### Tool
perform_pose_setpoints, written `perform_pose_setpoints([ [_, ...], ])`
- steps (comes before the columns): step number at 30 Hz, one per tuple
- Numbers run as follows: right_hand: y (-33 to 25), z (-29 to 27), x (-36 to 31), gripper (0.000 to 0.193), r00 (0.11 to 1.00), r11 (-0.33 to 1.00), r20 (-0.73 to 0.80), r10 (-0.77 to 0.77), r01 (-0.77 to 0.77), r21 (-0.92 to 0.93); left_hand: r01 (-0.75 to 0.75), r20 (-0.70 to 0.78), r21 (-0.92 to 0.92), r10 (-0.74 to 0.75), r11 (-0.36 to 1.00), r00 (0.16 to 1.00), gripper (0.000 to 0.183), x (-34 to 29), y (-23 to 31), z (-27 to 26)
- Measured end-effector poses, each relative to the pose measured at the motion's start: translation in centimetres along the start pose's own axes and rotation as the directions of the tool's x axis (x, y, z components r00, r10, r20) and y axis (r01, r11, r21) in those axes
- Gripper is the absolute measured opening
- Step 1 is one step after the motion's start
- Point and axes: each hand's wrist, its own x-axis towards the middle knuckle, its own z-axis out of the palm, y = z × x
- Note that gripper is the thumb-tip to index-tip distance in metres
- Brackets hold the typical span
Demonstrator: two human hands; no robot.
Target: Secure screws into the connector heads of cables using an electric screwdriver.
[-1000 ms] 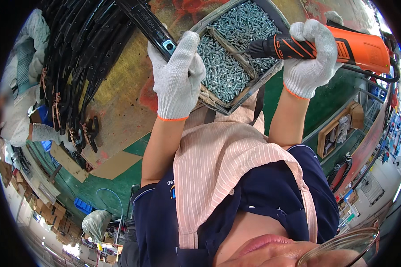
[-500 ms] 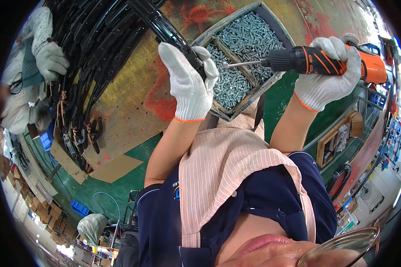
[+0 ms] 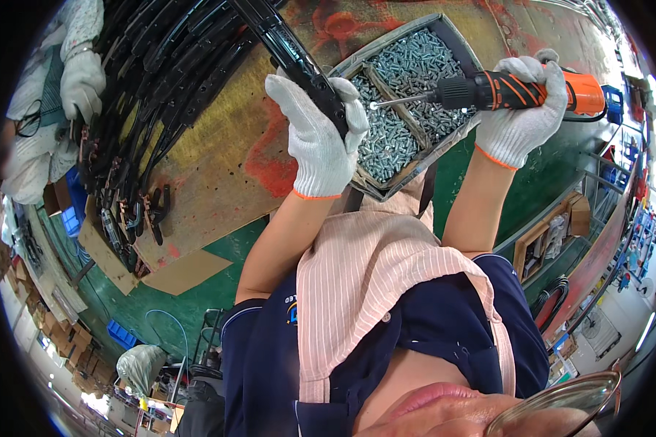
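Note:
My left hand (image 3: 319, 138), in a white knit glove, is wrapped round the near end of a long black bar-shaped part (image 3: 291, 58), whose far end leaves the picture at the top. My gloved right hand (image 3: 523, 109) grips an orange and black power screwdriver (image 3: 499, 91). Its thin bit (image 3: 401, 100) points left, and a small bright screw head seems to sit at the tip, just right of the black part and apart from it. Beneath the bit stands a divided tray (image 3: 462, 130) holding heaps of small silvery screws (image 3: 408, 62).
Many similar black parts with cables (image 3: 164, 87) lie piled on the worn, red-stained table (image 3: 219, 156) at the left. A co-worker's gloved hand (image 3: 82, 86) is beside that pile. A cardboard flap (image 3: 186, 273) lies at the table's near edge; a wooden box (image 3: 547, 233) stands low at right.
The screwdriver and my right hand have shifted left. My left hand and the black part have moved slightly right. The co-worker's hand has moved a little up.

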Motion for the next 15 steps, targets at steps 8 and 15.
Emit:
perform_pose_setpoints([
  [8,2.1,1.2,-0.1,0.022,0.989,0.974,0.067,0.128,-0.138,0.178,-0.044,0.0,-0.08,0.045,0.996,0.999,0.056,0.0,0.2,0.0],
  [15,2.5,1.8,-1.4,0.014,0.996,0.991,0.048,0.081,-0.086,0.105,0.016,0.019,-0.139,-0.014,0.99,1.0,0.058,0.0,0.3,-0.3],
])
